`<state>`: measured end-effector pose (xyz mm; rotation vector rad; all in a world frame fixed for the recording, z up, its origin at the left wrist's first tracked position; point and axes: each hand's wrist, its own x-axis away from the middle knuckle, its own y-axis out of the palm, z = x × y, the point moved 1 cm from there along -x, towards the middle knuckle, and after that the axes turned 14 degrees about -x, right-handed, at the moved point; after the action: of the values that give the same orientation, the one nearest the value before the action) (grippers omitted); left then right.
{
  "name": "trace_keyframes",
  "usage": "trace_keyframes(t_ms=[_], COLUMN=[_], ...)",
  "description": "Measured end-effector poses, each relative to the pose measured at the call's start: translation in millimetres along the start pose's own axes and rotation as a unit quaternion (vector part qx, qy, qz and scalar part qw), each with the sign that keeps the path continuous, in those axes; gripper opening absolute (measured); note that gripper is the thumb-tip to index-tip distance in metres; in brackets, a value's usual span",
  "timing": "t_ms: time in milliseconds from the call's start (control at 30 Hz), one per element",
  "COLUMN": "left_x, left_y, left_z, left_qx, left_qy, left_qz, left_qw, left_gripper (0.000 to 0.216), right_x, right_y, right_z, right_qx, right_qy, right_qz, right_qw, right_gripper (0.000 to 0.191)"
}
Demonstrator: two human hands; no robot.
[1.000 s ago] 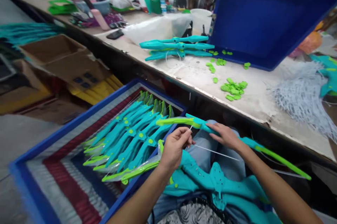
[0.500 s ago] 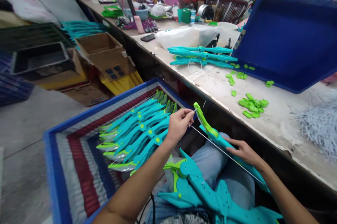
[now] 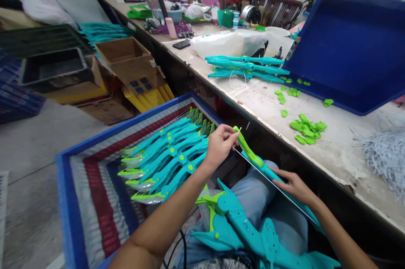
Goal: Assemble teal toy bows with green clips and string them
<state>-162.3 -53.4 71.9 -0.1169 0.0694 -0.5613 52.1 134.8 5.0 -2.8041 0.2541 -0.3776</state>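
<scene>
My left hand (image 3: 220, 144) pinches the white string (image 3: 274, 184) beside the green tip of a teal toy bow (image 3: 250, 154). The string runs tight along the bow down to the lower right. My right hand (image 3: 292, 186) is closed around the bow's teal limb, thumb and fingers on either side of it. The bow's lower end is partly hidden by my right forearm. Across my lap lie more teal bow pieces (image 3: 238, 218) with green ends. To the left, several strung toy bows (image 3: 172, 151) rest in rows in a cloth-lined blue tray (image 3: 76, 146).
On the workbench (image 3: 335, 168) are a pile of green plastic pieces (image 3: 306, 129), stacked teal bows (image 3: 247, 66) and a bundle of white strings (image 3: 384, 155). A big blue bin (image 3: 351, 49) leans at the right. Cardboard boxes (image 3: 126, 62) stand on the floor at left.
My left hand has moved slightly up and right against the green tip, bringing the string end over it. My right hand keeps its grip on the limb. The view has shifted slightly.
</scene>
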Motion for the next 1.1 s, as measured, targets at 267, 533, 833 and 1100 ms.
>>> trace_keyframes(t_ms=[267,533,833,1100], left_x=[12,44,56,67], left_y=[-17,-30,-39,-34], left_z=[-3,-19,-35,-47], left_qx=[0.034,0.040,0.060,-0.141], left_qy=[-0.045,-0.051,-0.084,0.073], left_qz=[-0.080,-0.076,-0.093,0.030], left_qw=[0.995,0.995,0.990,0.987], left_gripper=[0.038,0.037,0.041,0.009], right_x=[14,-65,-91,-100], right_y=[11,64,83,82], right_z=[-1,-115,-136,-130], right_qx=[0.212,0.183,0.185,0.178], right_qy=[-0.100,-0.295,-0.342,-0.273], right_qz=[0.081,0.059,-0.029,-0.014], right_qw=[0.969,0.936,0.921,0.945], right_gripper=[0.040,0.032,0.021,0.021])
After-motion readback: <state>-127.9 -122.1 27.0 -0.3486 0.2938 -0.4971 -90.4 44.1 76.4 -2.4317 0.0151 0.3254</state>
